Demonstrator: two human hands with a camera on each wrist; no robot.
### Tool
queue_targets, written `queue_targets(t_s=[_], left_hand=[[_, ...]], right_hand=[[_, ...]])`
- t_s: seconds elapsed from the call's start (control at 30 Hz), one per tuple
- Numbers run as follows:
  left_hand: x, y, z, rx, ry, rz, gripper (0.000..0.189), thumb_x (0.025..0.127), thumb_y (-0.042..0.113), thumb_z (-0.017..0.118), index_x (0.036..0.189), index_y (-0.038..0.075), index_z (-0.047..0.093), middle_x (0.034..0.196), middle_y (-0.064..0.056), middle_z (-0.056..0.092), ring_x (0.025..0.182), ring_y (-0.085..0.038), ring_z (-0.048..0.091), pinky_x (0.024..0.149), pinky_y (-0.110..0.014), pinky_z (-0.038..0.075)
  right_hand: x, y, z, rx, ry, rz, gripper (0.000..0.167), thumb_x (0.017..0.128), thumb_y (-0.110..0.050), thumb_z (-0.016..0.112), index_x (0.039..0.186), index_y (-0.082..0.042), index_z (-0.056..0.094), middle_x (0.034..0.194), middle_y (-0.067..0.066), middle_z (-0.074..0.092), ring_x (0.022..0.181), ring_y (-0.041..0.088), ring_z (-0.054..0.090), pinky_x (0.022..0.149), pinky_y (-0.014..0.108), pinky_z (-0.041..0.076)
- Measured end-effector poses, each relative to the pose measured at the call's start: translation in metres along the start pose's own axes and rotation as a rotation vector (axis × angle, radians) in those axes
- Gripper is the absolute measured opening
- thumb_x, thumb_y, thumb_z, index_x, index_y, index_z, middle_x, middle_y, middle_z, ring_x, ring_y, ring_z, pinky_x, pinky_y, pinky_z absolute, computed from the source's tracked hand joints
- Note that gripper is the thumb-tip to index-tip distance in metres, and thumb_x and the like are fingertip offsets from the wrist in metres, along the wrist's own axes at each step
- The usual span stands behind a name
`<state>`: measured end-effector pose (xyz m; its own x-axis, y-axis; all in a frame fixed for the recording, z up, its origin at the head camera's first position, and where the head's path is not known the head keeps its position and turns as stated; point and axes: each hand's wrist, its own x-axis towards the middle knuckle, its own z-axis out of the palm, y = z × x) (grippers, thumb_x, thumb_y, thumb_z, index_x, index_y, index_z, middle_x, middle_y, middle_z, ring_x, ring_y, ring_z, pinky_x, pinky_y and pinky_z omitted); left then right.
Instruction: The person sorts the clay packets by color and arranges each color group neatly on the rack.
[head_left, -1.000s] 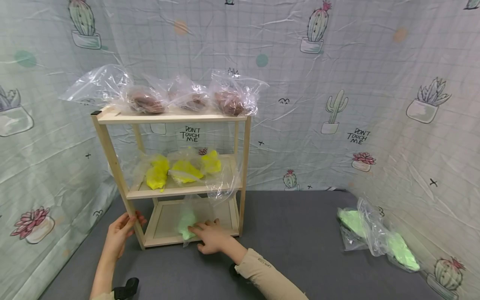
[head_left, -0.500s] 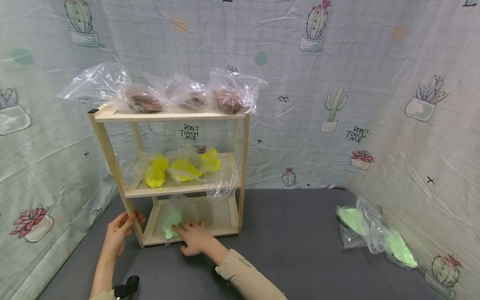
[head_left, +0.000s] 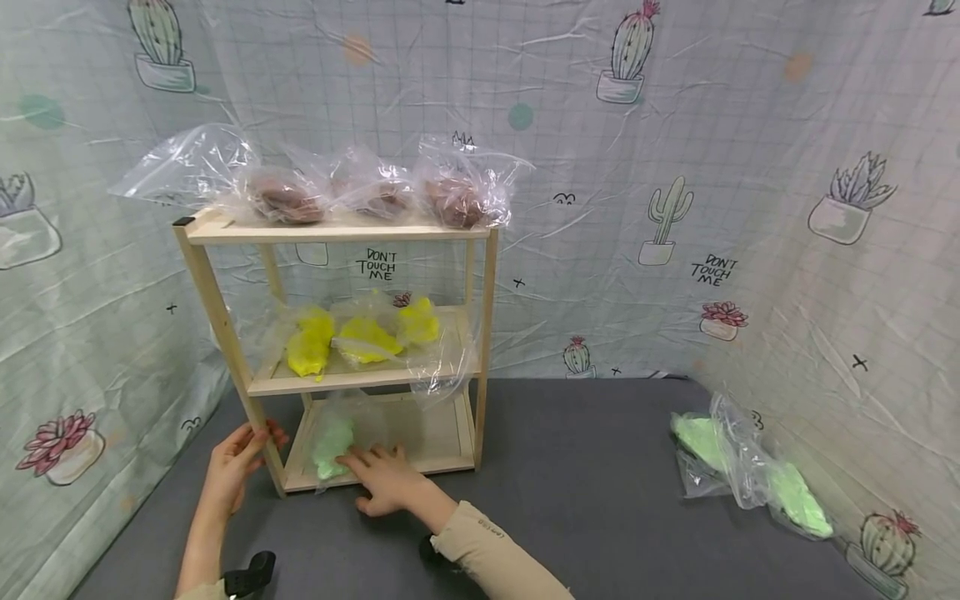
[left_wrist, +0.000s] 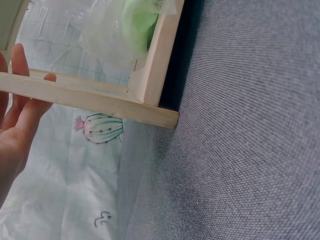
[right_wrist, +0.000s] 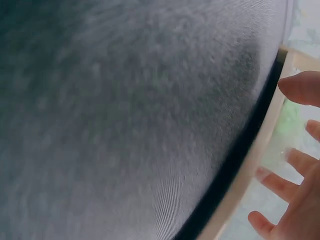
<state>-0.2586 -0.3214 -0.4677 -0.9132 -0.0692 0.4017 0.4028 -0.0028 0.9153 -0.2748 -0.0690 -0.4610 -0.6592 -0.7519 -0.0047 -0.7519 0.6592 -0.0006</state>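
Observation:
A wooden three-tier shelf [head_left: 337, 237] stands on the dark grey cloth. My left hand [head_left: 232, 465] grips its front left post [left_wrist: 95, 100] low down, with fingers around the wood. On the bottom tier, toward the left, lies a clear plastic bag with a light green lump [head_left: 333, 442]; the lump also shows in the left wrist view as a green mass [left_wrist: 137, 22]. My right hand [head_left: 388, 481] is over the bottom tier's front edge, its spread fingertips at the bag's right side. In the right wrist view the right hand's fingers [right_wrist: 280, 186] are spread apart and pinch nothing.
Bags with yellow lumps [head_left: 367, 340] lie on the middle tier, one hanging over its front edge. Bags with brown lumps [head_left: 288, 200] sit on the top tier. Bagged green lumps [head_left: 798, 500] lie at the right by the patterned curtain [head_left: 825, 350].
The bag with the green lump has slid left along the bottom tier, with my right hand moving left beside it. My left hand stays on the post.

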Motion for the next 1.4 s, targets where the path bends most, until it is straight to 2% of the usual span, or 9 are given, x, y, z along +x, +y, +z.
queue_targets(t_s=[0.17,0.27,0.4,0.57,0.67,0.83,1.17,1.27,1.4], left_hand=[[0.013,-0.048,-0.025,0.01,0.044,-0.039,0.034,0.092,0.017,0.047,0.12,-0.003,0.048,0.096,0.011,0.065,0.088,-0.001,0.064,0.068,-0.016,0.049],[0.016,-0.06,-0.03,0.024,0.059,-0.059,0.036,0.092,0.019,0.047,0.121,-0.003,0.046,0.096,0.01,0.065,0.088,-0.001,0.064,0.069,-0.016,0.049],[0.016,-0.06,-0.03,0.02,0.051,-0.053,0.037,0.092,0.019,0.048,0.121,-0.004,0.045,0.097,0.008,0.064,0.088,-0.001,0.064,0.068,-0.015,0.049],[0.014,-0.056,-0.03,0.02,0.046,-0.069,0.036,0.092,0.02,0.048,0.121,-0.001,0.047,0.096,0.01,0.065,0.088,0.0,0.064,0.068,-0.015,0.048],[0.015,-0.056,-0.03,0.016,0.041,-0.074,0.036,0.092,0.02,0.047,0.121,-0.002,0.046,0.096,0.01,0.065,0.088,0.0,0.064,0.068,-0.015,0.049],[0.016,-0.058,-0.03,0.011,0.037,-0.059,0.042,0.093,0.019,0.047,0.122,-0.009,0.041,0.095,0.008,0.065,0.088,-0.001,0.064,0.069,-0.016,0.05],[0.014,-0.059,-0.031,0.0,0.037,-0.067,0.042,0.093,0.019,0.047,0.124,-0.009,0.04,0.095,0.009,0.066,0.088,-0.002,0.065,0.069,-0.016,0.05],[0.015,-0.059,-0.031,-0.014,0.033,-0.064,0.041,0.093,0.018,0.046,0.123,-0.009,0.041,0.095,0.008,0.066,0.088,-0.002,0.065,0.069,-0.017,0.05],[0.016,-0.058,-0.031,-0.012,0.033,-0.061,0.039,0.093,0.018,0.046,0.122,-0.007,0.042,0.095,0.008,0.065,0.088,-0.002,0.065,0.069,-0.017,0.05]], right_hand=[[-0.011,0.007,-0.011,0.018,0.013,-0.041,0.064,0.088,-0.039,0.049,0.141,-0.035,0.012,0.149,-0.005,0.019,0.132,0.019,0.031,0.1,0.051,0.03],[-0.023,0.011,-0.019,0.014,0.024,-0.065,0.063,0.089,-0.039,0.048,0.141,-0.035,0.013,0.149,-0.005,0.018,0.133,0.018,0.029,0.101,0.052,0.029],[-0.043,0.02,-0.03,0.01,0.065,-0.11,0.06,0.09,-0.038,0.048,0.141,-0.032,0.018,0.148,-0.003,0.022,0.132,0.019,0.029,0.099,0.053,0.03],[-0.072,0.034,-0.035,-0.009,0.181,-0.174,0.058,0.088,-0.035,0.051,0.139,-0.029,0.024,0.144,-0.003,0.03,0.127,0.021,0.036,0.092,0.05,0.035],[-0.091,0.044,-0.035,-0.001,0.227,-0.186,0.058,0.088,-0.034,0.053,0.138,-0.029,0.025,0.142,-0.004,0.032,0.125,0.021,0.038,0.089,0.048,0.035],[-0.124,0.063,-0.033,0.005,0.295,-0.182,0.057,0.086,-0.032,0.056,0.136,-0.026,0.03,0.14,-0.002,0.036,0.123,0.019,0.039,0.087,0.044,0.033],[-0.196,0.112,-0.025,0.036,0.492,-0.107,0.048,0.087,-0.029,0.055,0.132,-0.026,0.039,0.13,-0.002,0.047,0.11,0.014,0.046,0.082,0.039,0.032],[-0.218,0.131,-0.024,0.026,0.539,-0.049,0.045,0.086,-0.027,0.058,0.129,-0.026,0.044,0.126,-0.003,0.05,0.107,0.013,0.048,0.081,0.038,0.033],[-0.246,0.159,-0.024,0.003,0.592,0.042,0.048,0.077,-0.019,0.067,0.122,-0.023,0.051,0.118,-0.002,0.056,0.103,0.013,0.05,0.079,0.038,0.034]])
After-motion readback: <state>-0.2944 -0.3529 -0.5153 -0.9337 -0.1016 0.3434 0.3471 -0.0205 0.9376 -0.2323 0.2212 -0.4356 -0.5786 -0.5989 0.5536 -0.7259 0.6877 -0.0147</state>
